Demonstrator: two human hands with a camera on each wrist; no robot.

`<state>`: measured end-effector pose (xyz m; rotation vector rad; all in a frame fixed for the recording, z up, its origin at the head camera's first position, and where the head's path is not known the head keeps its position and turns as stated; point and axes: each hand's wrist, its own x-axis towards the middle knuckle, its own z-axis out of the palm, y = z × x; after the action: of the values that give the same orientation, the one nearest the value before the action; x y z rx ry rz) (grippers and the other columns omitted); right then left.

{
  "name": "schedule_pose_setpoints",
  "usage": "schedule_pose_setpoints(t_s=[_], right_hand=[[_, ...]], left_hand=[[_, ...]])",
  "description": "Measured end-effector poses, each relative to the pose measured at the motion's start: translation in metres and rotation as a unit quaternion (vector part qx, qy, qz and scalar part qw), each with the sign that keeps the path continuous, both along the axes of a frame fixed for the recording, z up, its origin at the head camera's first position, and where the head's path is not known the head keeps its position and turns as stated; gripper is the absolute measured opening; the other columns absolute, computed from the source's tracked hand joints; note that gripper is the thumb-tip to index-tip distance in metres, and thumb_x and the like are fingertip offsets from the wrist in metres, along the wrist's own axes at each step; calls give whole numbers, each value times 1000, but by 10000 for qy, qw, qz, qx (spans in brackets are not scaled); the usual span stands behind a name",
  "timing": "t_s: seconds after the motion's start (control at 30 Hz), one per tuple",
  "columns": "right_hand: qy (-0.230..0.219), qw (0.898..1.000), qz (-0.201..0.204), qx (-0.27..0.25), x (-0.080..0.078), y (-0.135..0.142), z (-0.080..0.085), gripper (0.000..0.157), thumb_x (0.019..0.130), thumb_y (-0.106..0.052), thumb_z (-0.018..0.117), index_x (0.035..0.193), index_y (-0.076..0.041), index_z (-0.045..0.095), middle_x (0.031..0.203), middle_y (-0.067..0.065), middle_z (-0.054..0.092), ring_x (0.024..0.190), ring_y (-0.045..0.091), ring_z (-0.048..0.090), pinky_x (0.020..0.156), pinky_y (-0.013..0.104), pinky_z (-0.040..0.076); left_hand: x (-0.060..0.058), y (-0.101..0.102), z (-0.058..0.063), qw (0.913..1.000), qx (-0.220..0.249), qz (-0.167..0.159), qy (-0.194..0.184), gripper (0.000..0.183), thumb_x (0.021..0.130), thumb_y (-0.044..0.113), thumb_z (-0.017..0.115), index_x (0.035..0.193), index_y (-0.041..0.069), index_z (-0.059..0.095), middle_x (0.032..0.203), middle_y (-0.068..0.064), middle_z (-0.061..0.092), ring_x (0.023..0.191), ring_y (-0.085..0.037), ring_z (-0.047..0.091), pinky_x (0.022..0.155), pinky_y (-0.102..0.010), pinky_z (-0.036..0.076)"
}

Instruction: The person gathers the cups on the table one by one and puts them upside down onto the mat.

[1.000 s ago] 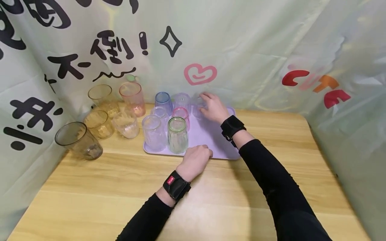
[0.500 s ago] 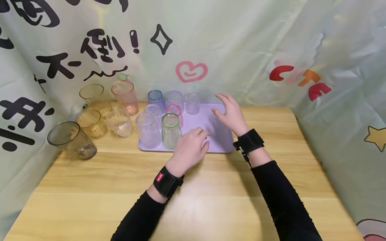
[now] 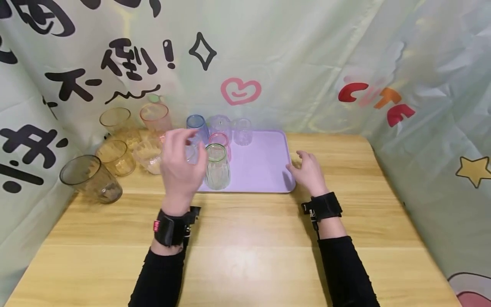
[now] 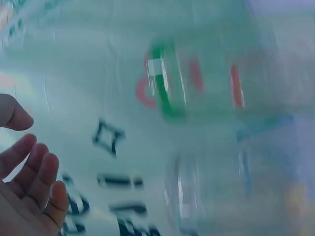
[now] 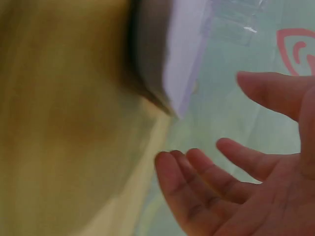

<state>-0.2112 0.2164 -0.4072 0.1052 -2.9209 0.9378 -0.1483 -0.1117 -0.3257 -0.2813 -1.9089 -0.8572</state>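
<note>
My left hand (image 3: pixel 180 170) is raised over the left end of the lilac tray (image 3: pixel 264 162), fingers curved and nothing between them. It covers part of the clear glasses there. Beside it on the tray stands a green-rimmed glass (image 3: pixel 217 170), with a pink-rimmed glass (image 3: pixel 226 143) just behind. A blue glass (image 3: pixel 197 123), a pale purple glass (image 3: pixel 221 125) and a small clear glass (image 3: pixel 243 133) line the tray's back. At the tray's right edge is my right hand (image 3: pixel 309 174), holding nothing, its fingers loosely bent in the right wrist view.
Left of the tray, a grey glass (image 3: pixel 92 181), two amber glasses (image 3: pixel 116 160), a tall pink-rimmed glass (image 3: pixel 154 119) and a short clear glass (image 3: pixel 147 155) stand on the wooden table (image 3: pixel 245 256). A printed cloth (image 3: pixel 291 64) hangs behind and at both sides.
The right hand has let go of the small clear glass at the back and come forward to the tray's right edge. From the tray's front edge, the left hand has lifted and moved left.
</note>
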Motion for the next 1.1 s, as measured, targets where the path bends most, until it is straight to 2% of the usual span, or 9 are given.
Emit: schedule_pose_setpoints(t_s=[0.13, 0.27, 0.33, 0.47, 0.57, 0.7, 0.87, 0.93, 1.1], right_hand=[[-469, 9989, 22, -25, 3, 4, -12, 62, 85, -18, 67, 136, 7, 42, 120, 28, 56, 109, 40, 53, 92, 52, 44], [-647, 9979, 7, -7, 3, 8, -16, 56, 83, -10, 67, 133, 7, 47, 109, 26, 63, 102, 38, 59, 88, 49, 47], [-667, 9977, 7, 100, 1, 9, -16, 53, 83, -9, 66, 131, 6, 49, 107, 24, 64, 100, 37, 60, 87, 48, 47], [-779, 9967, 64, 233, -3, 11, -15, 47, 85, -8, 63, 128, 6, 51, 103, 21, 65, 94, 34, 61, 82, 45, 49], [-816, 9963, 82, 269, -5, 11, -15, 45, 85, -6, 62, 127, 6, 53, 101, 20, 65, 91, 32, 61, 78, 42, 50], [-816, 9964, 116, 210, -6, 9, -19, 45, 84, -6, 64, 126, 6, 54, 99, 18, 65, 89, 30, 61, 76, 39, 51], [-909, 9956, 174, 137, -5, 7, -23, 45, 83, -5, 64, 126, 7, 53, 98, 18, 64, 87, 29, 60, 73, 36, 51], [-920, 9956, 172, 96, -6, 7, -22, 45, 84, -5, 63, 126, 8, 52, 98, 18, 63, 85, 28, 59, 69, 34, 51], [-916, 9956, 173, -14, -9, 5, -21, 45, 84, -5, 63, 126, 7, 52, 97, 18, 63, 82, 27, 60, 63, 30, 52]], left_hand=[[-2, -36, -9, 9960, 446, 623, -465, 33, 82, 12, 62, 114, 2, 60, 110, -15, 53, 95, -26, 54, 80, -35, 43], [-3, -68, -24, 9815, 763, 1110, -1363, 44, 84, 19, 62, 123, 2, 52, 118, -16, 45, 106, -29, 48, 79, -37, 40], [-4, -80, -31, 9683, 940, 1257, -1945, 51, 84, 22, 62, 128, 2, 46, 123, -17, 41, 111, -30, 44, 82, -40, 40], [-9, -94, -45, 9323, 1124, 1318, -3176, 72, 84, 31, 62, 141, 2, 29, 136, -19, 30, 123, -34, 35, 93, -49, 38], [-12, -99, -54, 9074, 1234, 1259, -3816, 88, 83, 37, 62, 148, 2, 13, 144, -21, 21, 129, -37, 30, 99, -53, 37], [-13, -104, -63, 8916, 1397, 1275, -4114, 98, 83, 42, 63, 149, 1, 3, 146, -24, 18, 129, -40, 31, 101, -54, 36], [-14, -110, -68, 8823, 1540, 1220, -4278, 98, 83, 41, 64, 148, 0, 3, 148, -26, 18, 128, -42, 34, 102, -54, 34], [-16, -112, -68, 8757, 1625, 1109, -4410, 99, 83, 38, 65, 149, 1, 1, 151, -25, 14, 132, -42, 31, 105, -54, 32], [-20, -119, -72, 8588, 1858, 995, -4669, 98, 83, 38, 67, 149, 4, 3, 152, -23, 17, 134, -42, 29, 109, -54, 27]])
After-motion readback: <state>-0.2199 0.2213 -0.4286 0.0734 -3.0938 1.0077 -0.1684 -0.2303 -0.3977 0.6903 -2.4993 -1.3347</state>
